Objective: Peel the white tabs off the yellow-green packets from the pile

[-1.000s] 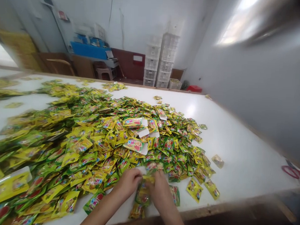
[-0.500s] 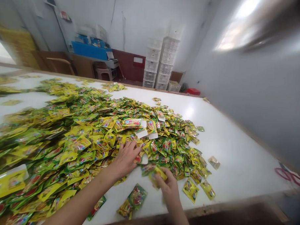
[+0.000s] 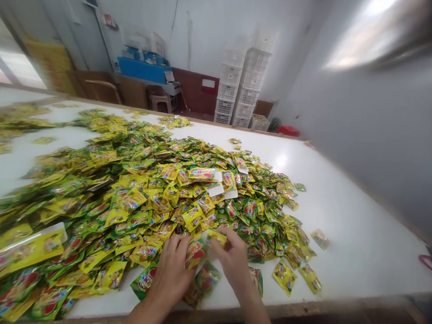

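Observation:
My left hand (image 3: pixel 173 267) is closed around a small green carton (image 3: pixel 195 253) with a watermelon picture, near the front edge of the table. Between the fingers of my right hand (image 3: pixel 233 258) is a yellow candy packet (image 3: pixel 217 237), close against the carton's upper right end. Whether the packet's tip is inside the carton cannot be made out. Beneath my hands lie loose green packets (image 3: pixel 208 277). A large heap of yellow and green packets (image 3: pixel 135 201) spreads in front and to the left. On the heap rest several cartons (image 3: pixel 201 174) with white flaps raised.
The white table (image 3: pixel 349 225) has a wooden front edge (image 3: pixel 295 304). A long yellow carton (image 3: pixel 26 254) lies at left. Red-handled scissors (image 3: pixel 428 263) are at the far right. Stacked white crates (image 3: pixel 250 87) stand beyond the table.
My left hand has taken hold of the green carton and drawn it toward the front edge. My right hand has brought the yellow packet up to it. The view has shifted slightly left.

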Motion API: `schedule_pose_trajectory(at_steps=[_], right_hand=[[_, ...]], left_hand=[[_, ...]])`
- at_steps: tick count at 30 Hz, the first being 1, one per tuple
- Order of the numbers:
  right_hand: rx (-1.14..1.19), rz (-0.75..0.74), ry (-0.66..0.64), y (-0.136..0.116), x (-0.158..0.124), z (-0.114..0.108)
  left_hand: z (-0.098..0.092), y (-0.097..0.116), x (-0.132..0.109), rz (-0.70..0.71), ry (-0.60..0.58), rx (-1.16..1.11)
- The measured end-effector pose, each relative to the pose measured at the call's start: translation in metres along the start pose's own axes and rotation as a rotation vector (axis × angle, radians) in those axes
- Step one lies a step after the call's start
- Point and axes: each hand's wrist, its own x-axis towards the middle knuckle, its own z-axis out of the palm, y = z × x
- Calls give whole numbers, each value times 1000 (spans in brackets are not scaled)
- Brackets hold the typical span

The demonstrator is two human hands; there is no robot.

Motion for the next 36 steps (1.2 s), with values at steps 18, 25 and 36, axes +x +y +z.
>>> schedule_pose_trajectory(at_steps=[18, 25, 36], right_hand=[[-421, -149, -521, -53, 7, -3], [-424, -280, -426, -37, -4, 26], [-33, -106, -396, -17, -36, 26]], left_hand=[[23, -10, -37, -188, 105, -575], [3, -20, -42, -276, -176, -1239], [-18, -26, -49, -255, -198, -991]])
